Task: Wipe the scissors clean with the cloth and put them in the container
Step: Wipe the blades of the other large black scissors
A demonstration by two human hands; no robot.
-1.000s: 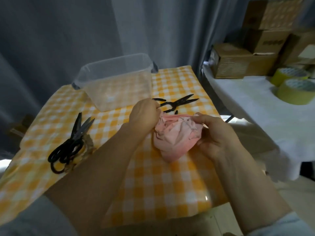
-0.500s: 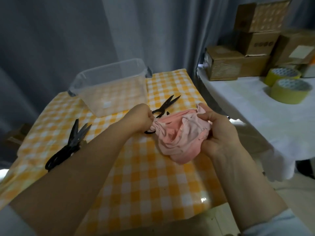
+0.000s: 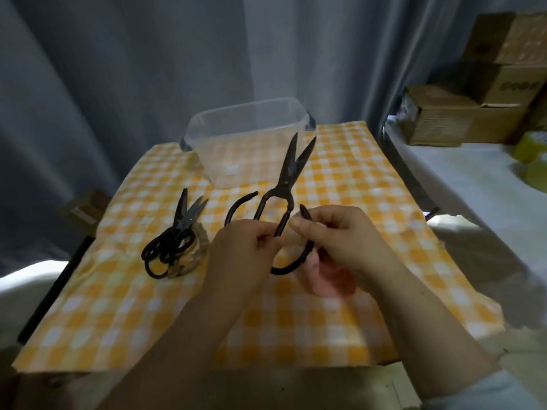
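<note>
Scissors (image 3: 288, 173) held above the checked surface (image 3: 355, 179), just in front of the clear container (image 3: 245, 128). All black metal, big looped handles, blades slightly parted, tips pointing away. Left hand (image 3: 242, 250) fingers pinch one loop. Right hand (image 3: 346, 238) fingers curl round the other, with pink cloth (image 3: 328, 279) bunched beneath. Scissor heap (image 3: 174, 238) lies left.

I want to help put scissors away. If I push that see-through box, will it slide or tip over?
It would probably slide: the container looks like thin, empty plastic on a shiny tablecloth. Tipping seems unlikely, since it sits wide and low.
</note>
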